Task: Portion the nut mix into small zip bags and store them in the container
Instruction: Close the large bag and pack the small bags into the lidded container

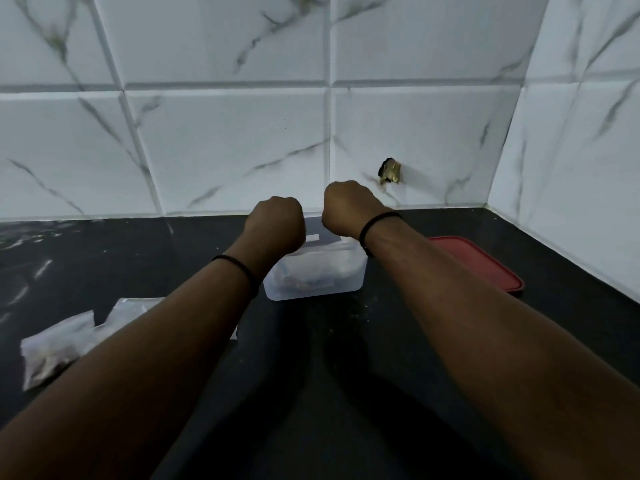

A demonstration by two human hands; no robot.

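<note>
Your left hand (277,223) and right hand (349,209) are curled knuckles-up over the translucent container (313,282) at 12 o'clock on the dark surface (329,358). Fingers are hidden, so I can't tell what either holds, though a bag edge shows between them. The container already has bags inside. More filled zip bags (59,344) lie at 9 o'clock; the red lid (478,265) sits at 2 o'clock. Bags look light, floppy and slick, so pinch them at the zip strip. Don't squeeze the middle, or the nuts may crush.
</note>
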